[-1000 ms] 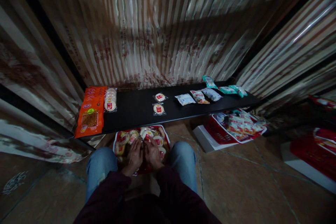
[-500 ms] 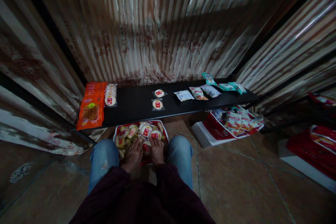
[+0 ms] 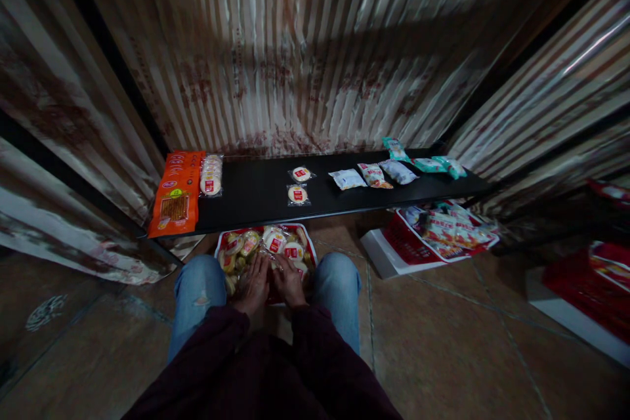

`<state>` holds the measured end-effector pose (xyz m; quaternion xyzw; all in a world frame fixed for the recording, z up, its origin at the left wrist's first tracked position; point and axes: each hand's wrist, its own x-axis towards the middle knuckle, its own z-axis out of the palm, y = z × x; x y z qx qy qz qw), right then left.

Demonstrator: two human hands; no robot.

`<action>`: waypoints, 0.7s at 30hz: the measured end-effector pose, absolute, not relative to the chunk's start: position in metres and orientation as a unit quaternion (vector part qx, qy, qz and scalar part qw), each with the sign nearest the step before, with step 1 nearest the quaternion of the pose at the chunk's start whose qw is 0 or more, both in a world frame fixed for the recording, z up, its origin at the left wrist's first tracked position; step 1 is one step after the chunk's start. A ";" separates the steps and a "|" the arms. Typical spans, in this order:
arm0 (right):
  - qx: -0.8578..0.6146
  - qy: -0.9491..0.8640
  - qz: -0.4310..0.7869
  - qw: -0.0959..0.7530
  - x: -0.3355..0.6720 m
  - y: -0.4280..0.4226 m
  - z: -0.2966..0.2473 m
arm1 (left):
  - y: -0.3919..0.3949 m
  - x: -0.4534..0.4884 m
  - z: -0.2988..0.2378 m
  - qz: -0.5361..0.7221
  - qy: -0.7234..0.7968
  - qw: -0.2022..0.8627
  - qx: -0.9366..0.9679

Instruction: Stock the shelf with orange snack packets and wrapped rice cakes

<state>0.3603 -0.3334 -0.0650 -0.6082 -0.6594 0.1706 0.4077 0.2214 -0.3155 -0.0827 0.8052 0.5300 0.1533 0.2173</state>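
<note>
below the black shelf (image 3: 251,190), wrapped crackers (image 3: 294,251) lie just beyond the hands (image 3: 254,286) (image 3: 291,283) (outstretched; whether gripping, i cannot tell).

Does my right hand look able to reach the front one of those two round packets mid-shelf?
Probably yes: the right hand is over the basket below, and nothing covers the front packet, though the shelf edge lies between.

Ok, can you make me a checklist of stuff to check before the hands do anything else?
1. Left hand and right hand at the near basket: ok.
2. Fingers gripping a packet: cannot tell.
3. Wrapped round snacks all in sight: not ok, the hands cover some.
4. Two round packets lying on the black shelf: ok.
5. Orange packets at the shelf's left end: ok.
</note>
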 end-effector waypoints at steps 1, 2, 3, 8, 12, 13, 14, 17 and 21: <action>-0.608 -0.645 0.177 0.429 0.360 -0.333 -0.067 | -0.314 0.222 -0.083 0.158 0.537 0.227 0.797; -0.609 -0.629 0.186 0.446 0.360 -0.332 -0.068 | -0.313 0.222 -0.083 0.162 0.542 0.236 0.790; -0.613 -0.611 0.199 0.460 0.359 -0.331 -0.069 | -0.311 0.222 -0.081 0.166 0.545 0.246 0.784; -0.631 -0.516 0.300 0.496 0.359 -0.327 -0.068 | -0.305 0.225 -0.064 0.184 0.552 0.282 0.763; -0.600 -0.514 0.328 0.518 0.360 -0.328 -0.057 | -0.298 0.222 -0.046 0.204 0.556 0.329 0.735; -0.592 -0.510 0.341 0.523 0.360 -0.328 -0.054 | -0.297 0.221 -0.042 0.208 0.555 0.338 0.731; -0.586 -0.502 0.356 0.527 0.360 -0.329 -0.052 | -0.295 0.219 -0.039 0.212 0.553 0.344 0.729; -0.586 -0.459 0.398 0.537 0.359 -0.330 -0.050 | -0.289 0.215 -0.029 0.230 0.550 0.353 0.721; -0.590 -0.399 0.431 0.554 0.359 -0.327 -0.053 | -0.282 0.211 -0.022 0.269 0.560 0.368 0.692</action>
